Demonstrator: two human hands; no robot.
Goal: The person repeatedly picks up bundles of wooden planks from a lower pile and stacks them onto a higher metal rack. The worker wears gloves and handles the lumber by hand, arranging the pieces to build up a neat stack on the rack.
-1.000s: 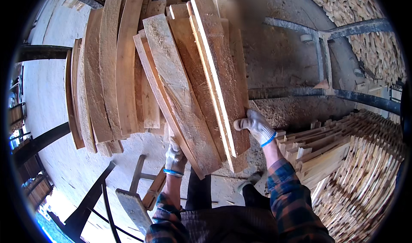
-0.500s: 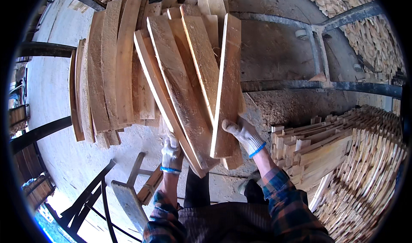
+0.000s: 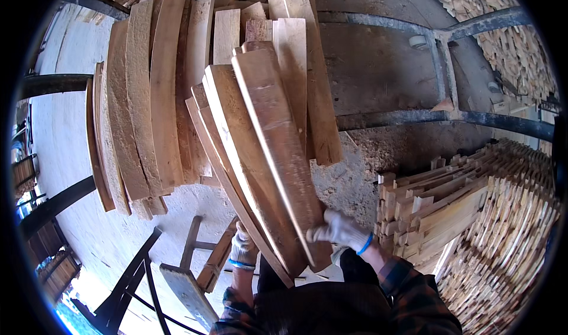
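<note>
Moved since the earlier frame: bundle of boards point(image 3: 273, 116), drawn closer to your body and lower in the picture, its boards leaning more nearly alike; both your hands lower with it; short pale boards point(image 3: 291, 63) beyond its far end more fully exposed.

Head view, entries:

Bundle: several rough-faced boards, slanting from upper left to lower right, near ends above your legs, far ends overlapping the stack of boards point(image 3: 165, 92).

Right hand point(image 3: 342, 230): white glove, blue cuff; thumb laid across the near end of the rightmost board, remaining fingers out of sight round its far side; clamped on the bundle.

Left hand point(image 3: 242, 247): matching glove, against the bundle's left edge; fingers partly hidden, so how far they close you cannot tell.

Surroundings: dark metal frame point(image 3: 390, 120) to the right; large pile of pale strips point(image 3: 503, 246) at lower right; wooden bench point(image 3: 186, 290) near your left forearm.

Step in hand, by judgement: pulling an armful clear of the stack. Next move seems to call for even inward pressure from both your hands, lest the loose boards fan apart or slide
</note>
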